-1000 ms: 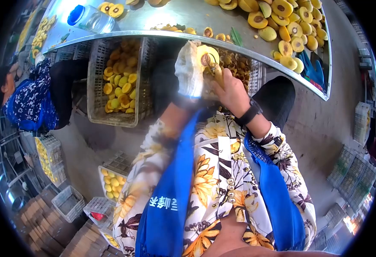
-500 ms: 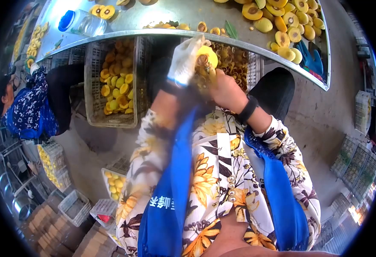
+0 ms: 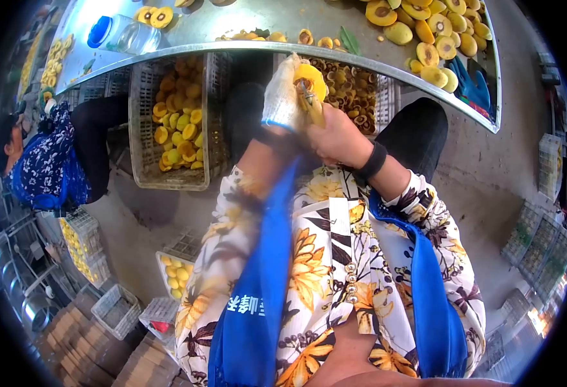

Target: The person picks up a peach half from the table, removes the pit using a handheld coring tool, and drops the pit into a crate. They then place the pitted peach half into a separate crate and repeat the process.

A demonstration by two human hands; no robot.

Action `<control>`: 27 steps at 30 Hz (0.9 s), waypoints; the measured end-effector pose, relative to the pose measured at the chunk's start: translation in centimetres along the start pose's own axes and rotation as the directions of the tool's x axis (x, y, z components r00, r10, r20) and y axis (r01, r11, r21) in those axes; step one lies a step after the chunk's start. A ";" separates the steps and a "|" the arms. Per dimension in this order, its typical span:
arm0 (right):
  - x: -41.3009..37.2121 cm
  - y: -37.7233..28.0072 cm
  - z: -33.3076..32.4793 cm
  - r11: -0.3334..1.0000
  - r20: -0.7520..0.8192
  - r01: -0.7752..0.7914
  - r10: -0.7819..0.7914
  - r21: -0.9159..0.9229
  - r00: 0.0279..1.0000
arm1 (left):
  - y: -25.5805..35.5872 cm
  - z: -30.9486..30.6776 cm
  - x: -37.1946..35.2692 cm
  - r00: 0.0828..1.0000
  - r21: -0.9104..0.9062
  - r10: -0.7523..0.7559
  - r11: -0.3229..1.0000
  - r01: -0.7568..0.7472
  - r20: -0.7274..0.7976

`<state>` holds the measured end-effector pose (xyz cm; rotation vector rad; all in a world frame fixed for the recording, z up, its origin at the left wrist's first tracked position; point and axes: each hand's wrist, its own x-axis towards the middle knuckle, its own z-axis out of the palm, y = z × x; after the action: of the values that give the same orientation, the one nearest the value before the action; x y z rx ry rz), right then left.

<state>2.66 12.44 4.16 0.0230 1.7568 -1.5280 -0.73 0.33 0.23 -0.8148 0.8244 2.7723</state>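
In the head view, my left hand [image 3: 280, 98], in a white knit glove, is closed round a halved yellow peach [image 3: 318, 76] below the table edge. The peach's cut face, with a brown centre, is turned toward my right hand [image 3: 341, 137]. That bare hand is wrapped round the handle of a pitting tool [image 3: 313, 107]. The tool's metal end lies against the middle of the peach; its exact shape is hard to make out. Behind the hands are brown scraps and pits [image 3: 349, 93] in a crate.
The metal table [image 3: 244, 22] holds peach halves [image 3: 435, 35], a clear bottle [image 3: 128, 33] with a blue cap, a leaf [image 3: 348, 40] and a blue glove [image 3: 470, 87]. A crate [image 3: 167, 183] of peach halves stands left. Another person [image 3: 51, 151] sits at far left.
Both hands have stayed together below the table edge. The peach half and tool have shifted slightly, and the tool's metal end now shows more clearly against the cut face.
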 end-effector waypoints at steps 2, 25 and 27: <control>0.2 0.5 0.0 0.999 0.021 -0.020 0.019 0.032 1.000 | 0.2 0.4 -0.3 0.980 0.311 0.191 0.930 -0.196 0.048; 2.3 2.0 -2.1 0.748 0.523 -0.292 -0.086 0.596 0.848 | 1.4 -0.9 0.5 0.990 0.082 -0.118 0.990 0.112 0.071; 1.9 2.7 -2.1 0.731 0.557 -0.222 -0.252 0.646 0.792 | 1.7 -1.3 1.3 0.990 -0.060 -0.124 0.991 0.120 -0.060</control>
<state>1.49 14.04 0.78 -0.1119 0.6036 -1.8535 -1.66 -1.82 -0.60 -0.9350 0.6850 2.6852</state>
